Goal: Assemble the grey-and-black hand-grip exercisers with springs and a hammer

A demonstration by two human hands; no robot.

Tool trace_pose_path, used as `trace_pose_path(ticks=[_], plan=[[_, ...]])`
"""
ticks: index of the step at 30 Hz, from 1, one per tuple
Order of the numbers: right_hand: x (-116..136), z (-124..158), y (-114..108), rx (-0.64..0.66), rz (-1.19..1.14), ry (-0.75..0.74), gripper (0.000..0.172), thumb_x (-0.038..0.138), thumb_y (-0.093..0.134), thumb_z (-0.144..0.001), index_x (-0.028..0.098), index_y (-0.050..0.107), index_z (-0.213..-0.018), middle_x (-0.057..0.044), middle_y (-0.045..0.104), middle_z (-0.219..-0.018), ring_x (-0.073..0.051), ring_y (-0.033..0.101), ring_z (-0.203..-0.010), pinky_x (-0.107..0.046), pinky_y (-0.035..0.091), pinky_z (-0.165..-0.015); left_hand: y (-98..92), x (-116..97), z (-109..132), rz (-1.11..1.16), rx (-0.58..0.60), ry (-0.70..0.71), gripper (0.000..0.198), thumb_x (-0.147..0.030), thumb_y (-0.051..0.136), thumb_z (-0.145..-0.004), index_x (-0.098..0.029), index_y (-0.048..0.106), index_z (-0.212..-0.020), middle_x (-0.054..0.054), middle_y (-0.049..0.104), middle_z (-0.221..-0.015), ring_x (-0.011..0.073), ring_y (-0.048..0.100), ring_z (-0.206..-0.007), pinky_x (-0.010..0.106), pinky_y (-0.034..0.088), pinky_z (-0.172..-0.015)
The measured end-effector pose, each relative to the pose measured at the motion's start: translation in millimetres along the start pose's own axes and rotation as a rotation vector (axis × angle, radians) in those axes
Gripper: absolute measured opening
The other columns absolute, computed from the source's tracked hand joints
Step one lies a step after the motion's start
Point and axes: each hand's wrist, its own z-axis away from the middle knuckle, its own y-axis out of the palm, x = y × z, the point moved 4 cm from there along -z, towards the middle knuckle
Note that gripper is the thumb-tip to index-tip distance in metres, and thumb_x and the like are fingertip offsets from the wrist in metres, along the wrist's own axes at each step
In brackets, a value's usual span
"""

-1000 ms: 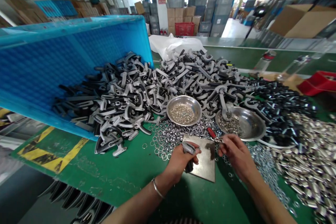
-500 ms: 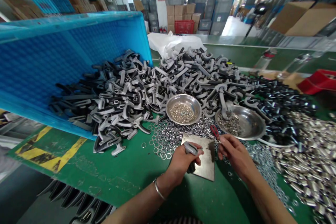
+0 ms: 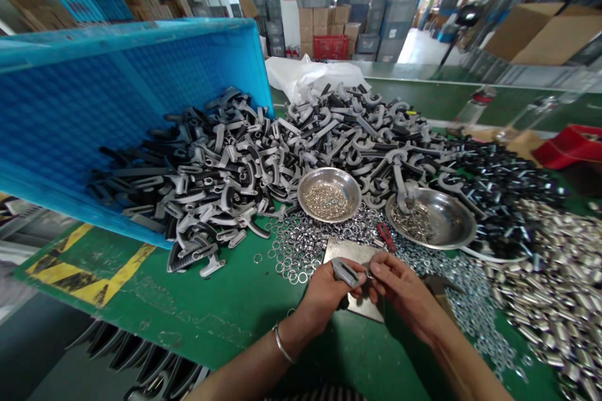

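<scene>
My left hand [image 3: 320, 294] is wrapped round a grey plastic handle [image 3: 347, 274] with a slot in its end, a dark part showing below the fingers. Close beside it, my right hand [image 3: 399, 282] pinches finger and thumb together at the handle's slotted end; what sits in the pinch is too small to make out. Both hands are above a square metal plate [image 3: 339, 249] on the green table. Just beyond the plate lies a small red-handled tool [image 3: 386, 237]. A hammer-like tool [image 3: 441, 285] is partly hidden behind my right forearm.
A steel bowl [image 3: 350, 187] holds tiny brass-coloured parts; another bowl [image 3: 454, 219] holds small pins. Metal rings [image 3: 296, 257] surround the plate. Grey and black handles [image 3: 244, 169] spill from a blue crate [image 3: 141, 75]. Silver cylinders [image 3: 550, 282] are heaped right.
My right hand has moved left from beside the red-handled tool to the handle in my left hand. The hammer-like tool now shows behind my right forearm.
</scene>
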Motion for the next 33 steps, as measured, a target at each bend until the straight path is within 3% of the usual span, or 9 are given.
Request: trace_pose_path(ticks=[5,8,11,17,25,27,29,31,33], plan=[[-7,3,-5,0.014,-0.046,0.129,0.028,0.04,0.076,-0.082,0.018,0.069,-0.097,-0.003,0.069,-0.083,-0.015,0.065,-0.07,-0.028,0.055,-0.07,-6.0,-4,3,-0.188,0.015,0.159,0.015,-0.023,0.071,-0.073,-0.014,0.069,-0.085,0.0,0.063,-0.07,0.0105,0.053,-0.061,0.022,0.042,-0.061],[-2,5,-17,-0.085,0.129,0.004,0.028,0.041,0.076,-0.081,0.02,0.068,-0.099,-0.003,0.071,-0.088,-0.015,0.067,-0.07,-0.028,0.055,-0.07,-14.8,-3,4,-0.291,0.048,0.208,0.033,-0.01,0.066,-0.067,-0.016,0.066,-0.099,0.002,0.065,-0.089,0.0124,0.057,-0.075,0.022,0.044,-0.068],[6,11,-20,-0.169,0.276,-0.105,0.031,0.044,0.077,-0.08,0.022,0.065,-0.099,-0.003,0.073,-0.086,-0.017,0.068,-0.069,-0.031,0.056,-0.069,-25.2,2,0,-0.257,0.048,0.186,0.046,-0.007,0.057,-0.07,-0.019,0.056,-0.114,0.002,0.063,-0.097,0.0123,0.056,-0.075,0.021,0.043,-0.063],[-1,17,0,-0.262,0.221,-0.158,0.036,0.048,0.078,-0.077,0.024,0.061,-0.098,-0.002,0.073,-0.08,-0.02,0.071,-0.067,-0.035,0.058,-0.069,-22.2,8,-4,-0.391,-0.139,0.218,0.045,-0.002,0.05,-0.07,-0.021,0.054,-0.11,-0.001,0.058,-0.084,0.0121,0.053,-0.071,0.022,0.041,-0.066],[-17,30,21,-0.42,0.27,-0.238,0.028,0.05,0.07,-0.083,0.027,0.062,-0.097,-0.005,0.071,-0.092,-0.023,0.068,-0.077,-0.037,0.056,-0.075,-7.7,10,5,-0.313,-0.252,0.221,0.042,0.0,0.051,-0.072,-0.021,0.05,-0.109,0.002,0.06,-0.092,0.0165,0.057,-0.085,0.026,0.044,-0.077],[-16,26,16,-0.426,0.348,-0.289,0.028,0.05,0.069,-0.084,0.026,0.064,-0.097,-0.006,0.071,-0.096,-0.024,0.066,-0.085,-0.037,0.055,-0.079,0.7,21,14,-0.358,-0.124,0.21,0.037,-0.004,0.054,-0.073,-0.02,0.053,-0.106,0.002,0.06,-0.091,0.0175,0.057,-0.085,0.027,0.043,-0.077],[-14,16,8,-0.388,0.351,-0.33,0.028,0.049,0.072,-0.081,0.025,0.066,-0.096,-0.005,0.069,-0.1,-0.023,0.064,-0.091,-0.035,0.053,-0.08,17.5,37,29,-0.395,0.194,0.199,0.042,-0.008,0.062,-0.07,-0.019,0.055,-0.109,0.002,0.06,-0.087,0.0167,0.056,-0.079,0.026,0.043,-0.072],[-14,7,-1,-0.342,0.256,-0.328,0.029,0.049,0.076,-0.078,0.024,0.067,-0.091,-0.004,0.069,-0.097,-0.02,0.063,-0.083,-0.032,0.053,-0.074,29.8,51,47,-0.354,0.493,0.145,0.062,-0.008,0.068,-0.064,-0.019,0.052,-0.123,0.001,0.062,-0.087,0.0147,0.055,-0.072,0.025,0.041,-0.066],[-11,3,-10,-0.332,0.192,-0.291,0.029,0.05,0.076,-0.077,0.024,0.066,-0.088,-0.002,0.068,-0.087,-0.016,0.06,-0.071,-0.03,0.051,-0.065,26.8,54,58,-0.243,0.567,0.053,0.073,-0.008,0.068,-0.064,-0.02,0.046,-0.133,0.002,0.063,-0.09,0.0112,0.053,-0.064,0.023,0.039,-0.059]])
